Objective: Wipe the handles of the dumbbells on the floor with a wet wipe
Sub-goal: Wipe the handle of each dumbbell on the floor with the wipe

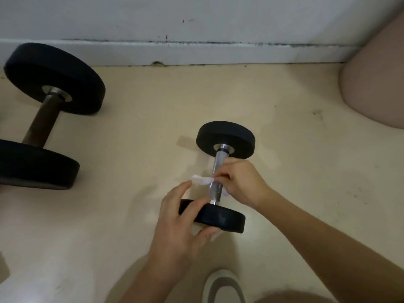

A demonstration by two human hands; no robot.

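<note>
From the head view, I am bracing the small dumbbell [225, 138] lying mid-floor [306, 171], left hand [181, 217] curled round its near plate [220, 218], right hand [240, 180] pinching the wet wipe [202, 179] round the handle [215, 189]; I judge firm twisting strokes, end to end, are what is wanted.

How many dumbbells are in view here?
2. A large dumbbell lies at the left near the wall; a small dumbbell lies in the middle, under the right hand. Others may lie out of frame.
</note>
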